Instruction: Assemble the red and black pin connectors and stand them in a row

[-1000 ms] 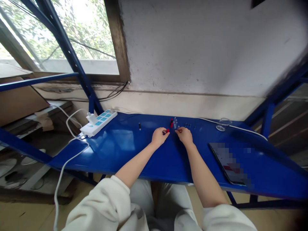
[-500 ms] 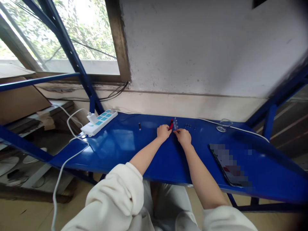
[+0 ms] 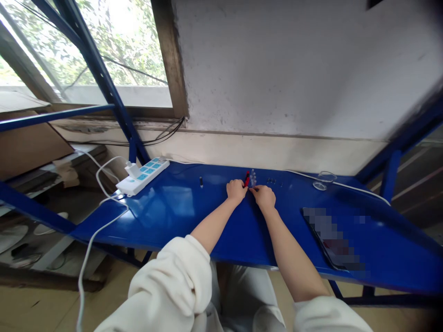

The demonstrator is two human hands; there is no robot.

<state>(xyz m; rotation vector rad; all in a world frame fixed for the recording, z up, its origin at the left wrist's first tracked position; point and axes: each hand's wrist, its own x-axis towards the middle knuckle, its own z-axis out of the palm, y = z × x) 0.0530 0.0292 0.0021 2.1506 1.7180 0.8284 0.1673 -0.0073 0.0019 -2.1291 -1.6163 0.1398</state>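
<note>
Left hand (image 3: 236, 191): fingers curled at the near end of the red-and-black pieces (image 3: 247, 177); I cannot tell if they clamp one.
Right hand (image 3: 264, 197): fingertips drawn in near the clear pieces (image 3: 253, 177); anything pinched is hidden from me.
Red-and-black pieces, grip: probably light, stiff, smooth; I'd pinch the sides between thumb and forefinger.
Clear pieces, grip: likely hard, slippery, perhaps brittle; gentle hold low on the sides.
Looks: glossy red with black; neighbours see-through, clustered just beside, mid-table.
Blue table (image 3: 221, 230): shiny, so small parts may skid.
</note>
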